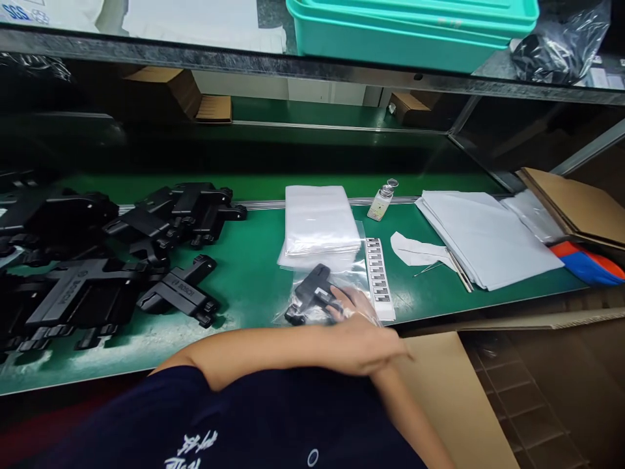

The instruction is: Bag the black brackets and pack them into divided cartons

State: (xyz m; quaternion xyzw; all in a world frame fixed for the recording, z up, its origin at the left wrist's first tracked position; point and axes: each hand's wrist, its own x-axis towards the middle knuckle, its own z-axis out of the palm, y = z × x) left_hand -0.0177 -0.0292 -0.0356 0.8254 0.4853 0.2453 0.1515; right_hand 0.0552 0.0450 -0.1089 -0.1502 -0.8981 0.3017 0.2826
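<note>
A small black plastic part (pixel 308 293) lies inside a clear plastic bag (pixel 352 270) on the green bench (pixel 254 260), close to the front edge. My right hand (pixel 343 303) reaches up from the lower right. Its fingers show through the bag film, closed on the bag and the part. My left hand (pixel 360 342) comes across from the left and rests over my right wrist, back up; its fingers are mostly hidden. A strip of printed labels (pixel 378 268) lies just right of the bag. A stack of clear bags (pixel 319 221) sits behind it.
Several large black moulded parts (pixel 97 273) are heaped on the left of the bench. A small bottle (pixel 383 198), a white cloth (pixel 415 251) and a pile of white sheets (pixel 483 238) lie to the right. An open cardboard box (pixel 454 391) stands below the front edge. Teal bins (pixel 415 29) sit on the shelf above.
</note>
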